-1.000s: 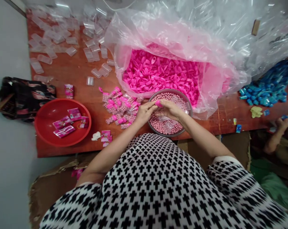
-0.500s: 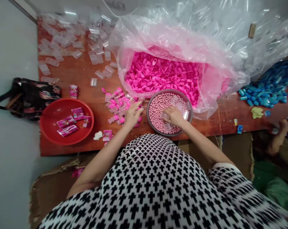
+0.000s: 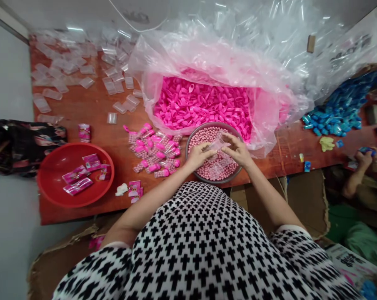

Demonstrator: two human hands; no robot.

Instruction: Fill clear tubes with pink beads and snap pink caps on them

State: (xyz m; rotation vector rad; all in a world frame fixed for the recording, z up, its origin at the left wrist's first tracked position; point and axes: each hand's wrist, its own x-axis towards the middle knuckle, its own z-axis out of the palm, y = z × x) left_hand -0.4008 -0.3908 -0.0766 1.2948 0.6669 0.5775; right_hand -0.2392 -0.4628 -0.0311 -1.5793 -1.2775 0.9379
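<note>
Over a grey bowl (image 3: 190, 139) full of small pink beads, my left hand (image 3: 200, 155) and my right hand (image 3: 238, 151) meet. Between their fingertips they pinch a small clear plastic case (image 3: 218, 145), held just above the beads. More clear cases lie on the beads under my hands. To the left of the bowl sits a heap of filled cases with pink caps (image 3: 153, 149). Behind the bowl an open plastic bag holds a mass of loose pink caps (image 3: 203, 104).
A red bowl (image 3: 55, 160) with pink packets stands at the table's left front. Empty clear cases (image 3: 82, 71) litter the far left. Blue caps (image 3: 338, 110) lie at the right, where another person's hands (image 3: 365, 158) work. A dark bag (image 3: 22, 141) hangs off the left edge.
My left hand came back from the heap of filled cases to the bowl. My right hand lifted a clear case off the beads, and both hands now hold it.
</note>
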